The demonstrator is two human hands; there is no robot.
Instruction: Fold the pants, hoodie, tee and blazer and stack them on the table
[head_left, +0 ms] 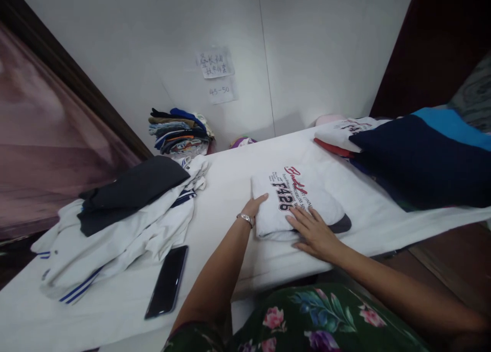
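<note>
A folded white shirt (274, 209) with red and black printing lies on the white-covered table in front of me. A dark grey part of it sticks out at its lower right corner. My left hand (254, 206) grips the shirt's left edge, thumb on top, with the other fingers mostly hidden. Flat on the lower right of the print rests my right hand (312, 234), its fingers spread. A metal watch or bracelet (245, 219) circles my left wrist.
To the left, a dark folded garment (141, 183) lies on a rumpled white garment with blue stripes (126, 244). A phone (166, 283) lies near the front edge. Stacked clothes (180, 132) stand behind; a navy garment (418, 157) covers others at right. Handwritten papers (217, 63) hang on the wall.
</note>
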